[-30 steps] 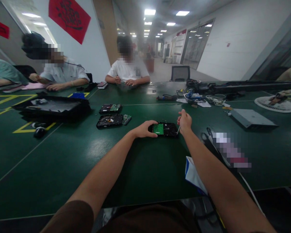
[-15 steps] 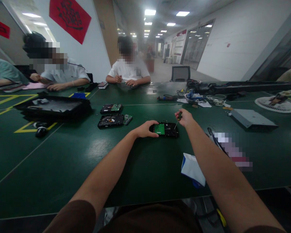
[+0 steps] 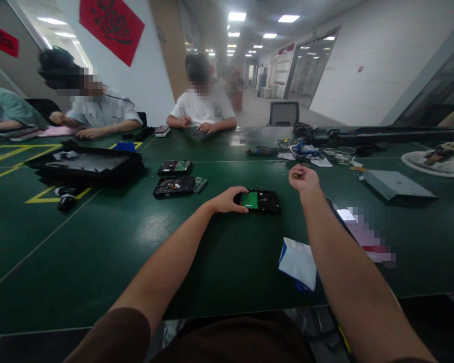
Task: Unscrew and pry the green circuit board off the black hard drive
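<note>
1. Grasping, with the left hand [image 3: 227, 200], the left end of a black hard drive [image 3: 268, 201] — with thumb against the near long edge and fingers bent over the far one.
2. Lying flat as a drive, in front of the body, on the smooth, glossy green tabletop [image 3: 208, 257]; slab-like in shape, dark-cased, with a flat green board [image 3: 250, 200] toward the left hand.
3. Clenching, with the right hand [image 3: 304, 178], a small tool [image 3: 295, 176] in curled fingers, beyond and to the right of the drive, apart from it. Showing only a rounded, yellowish end; cannot tell the rest of its shape.
4. Farther left, near each other: two similar slabs, a far drive [image 3: 168, 167] and a near drive [image 3: 174, 187], with a thin circuit board [image 3: 200, 184] at the latter's right end.
5. Beside the right forearm: a creased white-and-blue packet [image 3: 298, 261]. Farther right: an angular, grey, metallic-looking box [image 3: 399, 184].
</note>
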Motion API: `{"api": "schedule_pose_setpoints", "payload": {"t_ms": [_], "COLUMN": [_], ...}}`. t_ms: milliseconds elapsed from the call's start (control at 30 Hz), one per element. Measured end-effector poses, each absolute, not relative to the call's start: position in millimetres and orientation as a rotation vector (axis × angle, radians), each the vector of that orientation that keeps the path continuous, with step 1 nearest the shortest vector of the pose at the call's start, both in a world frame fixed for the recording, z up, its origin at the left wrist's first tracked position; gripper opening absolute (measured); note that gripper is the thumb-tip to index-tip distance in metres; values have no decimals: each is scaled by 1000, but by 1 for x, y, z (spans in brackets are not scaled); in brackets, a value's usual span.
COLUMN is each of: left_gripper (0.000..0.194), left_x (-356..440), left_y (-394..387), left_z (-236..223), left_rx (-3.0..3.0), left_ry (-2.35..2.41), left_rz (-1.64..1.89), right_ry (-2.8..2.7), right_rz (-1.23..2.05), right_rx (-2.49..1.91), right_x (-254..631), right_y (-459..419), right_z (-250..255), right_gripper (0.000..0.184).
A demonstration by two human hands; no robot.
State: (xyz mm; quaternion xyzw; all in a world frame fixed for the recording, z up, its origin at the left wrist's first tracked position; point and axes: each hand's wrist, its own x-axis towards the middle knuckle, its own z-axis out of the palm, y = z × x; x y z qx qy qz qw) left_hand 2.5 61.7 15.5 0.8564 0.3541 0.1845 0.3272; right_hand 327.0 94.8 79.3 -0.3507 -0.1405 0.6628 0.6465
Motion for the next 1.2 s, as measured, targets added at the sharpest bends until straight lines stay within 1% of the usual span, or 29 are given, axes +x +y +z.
{"api": "schedule_pose_setpoints", "payload": {"t_ms": [133, 267, 433, 733, 1000, 1200], "left_gripper": [92, 93, 93, 90, 89, 88], "left_x": [2, 3, 4, 5, 6, 7], "left_y": [63, 65, 66, 64, 64, 61], "left_z": [14, 12, 12, 17, 15, 20], "left_rx": [2244, 2257, 2270, 2260, 2273, 2267], "left_ry": [929, 923, 937, 927, 898, 918], "left_rz": [494, 496, 495, 506, 539, 513], "right_ry": [-604, -901, -1169, -1420, -1535, -1545], "right_rz": [1481, 1351, 1188, 997, 899, 885], "right_rx": [-1204, -1607, -1900, -2075, -2117, -2139], "right_x": [314, 290, 268, 256, 258, 254], "right_y": [103, 116, 129, 143, 142, 148], "right_z": [77, 64, 49, 32, 33, 30], "right_gripper": [22, 25, 29, 39, 34, 30]}}
